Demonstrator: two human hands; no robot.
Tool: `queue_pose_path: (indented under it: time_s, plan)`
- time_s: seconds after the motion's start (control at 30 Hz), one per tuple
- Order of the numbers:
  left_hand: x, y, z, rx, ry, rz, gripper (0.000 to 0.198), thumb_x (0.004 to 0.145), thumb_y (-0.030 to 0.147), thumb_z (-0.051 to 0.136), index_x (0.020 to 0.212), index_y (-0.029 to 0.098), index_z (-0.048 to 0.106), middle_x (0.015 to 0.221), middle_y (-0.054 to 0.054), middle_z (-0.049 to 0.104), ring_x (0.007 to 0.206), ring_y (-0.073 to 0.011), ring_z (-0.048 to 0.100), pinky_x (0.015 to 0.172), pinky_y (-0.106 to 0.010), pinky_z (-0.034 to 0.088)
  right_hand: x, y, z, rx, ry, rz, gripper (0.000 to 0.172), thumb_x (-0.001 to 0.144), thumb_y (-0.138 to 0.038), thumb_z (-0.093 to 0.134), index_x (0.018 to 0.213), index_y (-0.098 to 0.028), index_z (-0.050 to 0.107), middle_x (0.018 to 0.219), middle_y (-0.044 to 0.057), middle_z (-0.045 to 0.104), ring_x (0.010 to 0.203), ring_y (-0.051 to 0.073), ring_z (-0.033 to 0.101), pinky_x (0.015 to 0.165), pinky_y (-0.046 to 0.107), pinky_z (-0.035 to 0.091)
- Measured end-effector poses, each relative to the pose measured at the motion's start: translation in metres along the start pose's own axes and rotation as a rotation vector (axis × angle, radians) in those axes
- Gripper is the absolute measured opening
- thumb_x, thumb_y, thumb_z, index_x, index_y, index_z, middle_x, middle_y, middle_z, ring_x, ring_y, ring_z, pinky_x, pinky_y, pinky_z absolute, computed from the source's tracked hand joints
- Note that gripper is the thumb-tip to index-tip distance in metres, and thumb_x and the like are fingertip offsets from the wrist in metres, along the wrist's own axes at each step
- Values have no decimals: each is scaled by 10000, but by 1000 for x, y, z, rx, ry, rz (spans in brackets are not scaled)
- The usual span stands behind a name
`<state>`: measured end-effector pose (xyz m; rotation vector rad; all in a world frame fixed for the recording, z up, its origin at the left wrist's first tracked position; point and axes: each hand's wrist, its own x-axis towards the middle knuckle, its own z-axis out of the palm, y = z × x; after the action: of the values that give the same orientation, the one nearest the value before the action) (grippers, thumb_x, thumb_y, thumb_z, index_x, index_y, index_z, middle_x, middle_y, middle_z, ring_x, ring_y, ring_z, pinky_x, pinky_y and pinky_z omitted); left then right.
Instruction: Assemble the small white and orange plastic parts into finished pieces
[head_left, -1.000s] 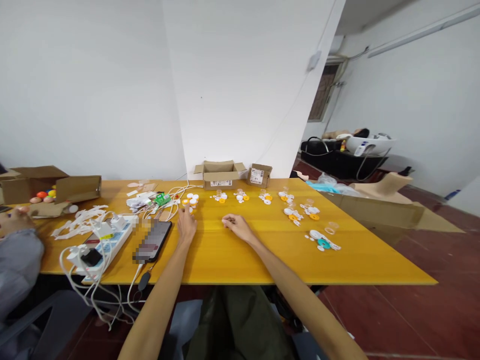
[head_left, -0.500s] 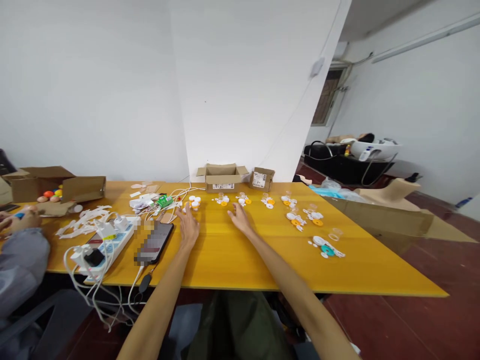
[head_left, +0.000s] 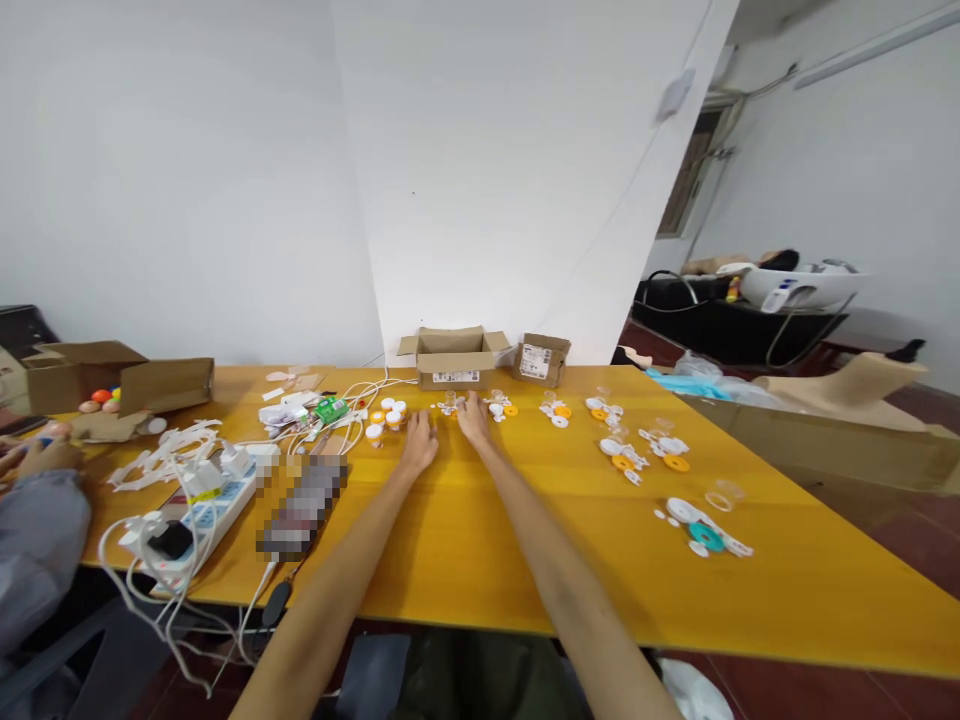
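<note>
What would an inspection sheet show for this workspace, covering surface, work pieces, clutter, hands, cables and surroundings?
Surface: yellow-brown tabletop.
Work pieces: clusters of small plastic parts, one with a teal disc; white-topped pieces grouped left of these.
Clutter: white strips, a green packet, an open carton with coloured balls.
Hands: left hand beside the white-topped pieces; right hand at small parts before a cardboard box; any grip cannot be told.
Cables: white cables beside a power strip, some drooping over the front edge.
Surroundings: white wall behind, co-worker's sleeve at left, white basin beyond at right.
</note>
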<state>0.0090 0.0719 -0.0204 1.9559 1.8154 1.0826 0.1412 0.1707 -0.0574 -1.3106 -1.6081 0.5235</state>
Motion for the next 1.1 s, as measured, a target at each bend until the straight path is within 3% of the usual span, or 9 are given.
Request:
queue_pose_path:
  time_s: [0.2, 0.47, 0.73, 1.1]
  plan:
    - [49, 8, 16, -236, 143, -168, 286, 876, 206, 510, 1146, 174, 598, 1272, -147, 606, 1225, -259, 542, 1052, -388, 395, 19, -3, -1, -16, -42, 64, 385, 920, -469, 476, 1174, -198, 580, 1190, 171, 654, 1177, 295, 575, 981, 403, 415]
    - [85, 9, 20, -330, 44, -129, 252, 906, 295, 475, 856, 176, 692, 959, -78, 744, 921, -232, 651, 883, -345, 482, 34, -6, -3, 56, -153, 30, 370, 946, -545, 418, 953, -277, 672, 1013, 87, 723, 1002, 257, 648, 841, 339, 469]
    - [73, 7, 18, -294, -25, -65, 307, 893, 340, 473, 756, 174, 691, 822, -48, 736, 815, -208, 632, 805, -308, 490, 23, -12, -9, 95, -208, -24, 347, 907, -525, 488, 743, -264, 646, 778, 42, 706, 810, 221, 639, 711, 293, 451]
    - [23, 16, 3, -272, -18, -16, 323, 887, 341, 459, 680, 183, 651, 760, -41, 707, 771, -194, 622, 773, -296, 477, -28, -37, -29, 73, -231, -40, 273, 879, -412, 538, 683, -237, 610, 799, 39, 704, 791, 202, 636, 731, 294, 466]
